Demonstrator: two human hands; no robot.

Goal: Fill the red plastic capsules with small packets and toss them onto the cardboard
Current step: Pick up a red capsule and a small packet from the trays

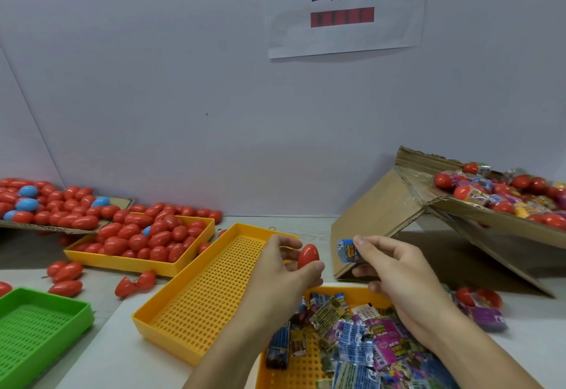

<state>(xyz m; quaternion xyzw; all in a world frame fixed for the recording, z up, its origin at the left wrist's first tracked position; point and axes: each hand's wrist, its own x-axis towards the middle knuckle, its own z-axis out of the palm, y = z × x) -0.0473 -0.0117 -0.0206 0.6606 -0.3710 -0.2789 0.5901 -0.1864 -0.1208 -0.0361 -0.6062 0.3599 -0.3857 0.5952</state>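
Your left hand holds a red capsule at its fingertips, above the far end of the empty yellow perforated tray. The capsule's long axis stands close to upright, tilted slightly right, with the narrower tip pointing up and away from you. Your thumb presses the lower end from below and the curled fingers close on its left side; most of the shell stands clear of the grip. Whether it is a closed capsule or one half cannot be told.

Your right hand pinches a small blue packet between thumb and forefinger, held up just right of the capsule and apart from it. The packet's long axis runs roughly vertical, its printed face toward you; the remaining fingers are curled beneath, holding nothing else.

Below your wrists sits a yellow tray of mixed packets. To the right, a cardboard sheet leans as a ramp, and the cardboard flap above it carries filled red capsules and wrapped pieces. A few wrapped pieces lie on the tabletop by the ramp's foot.

To the left, a second yellow tray is heaped with red capsules, more are piled on flat cardboard behind it with several blue ones, and loose ones lie near a green tray.
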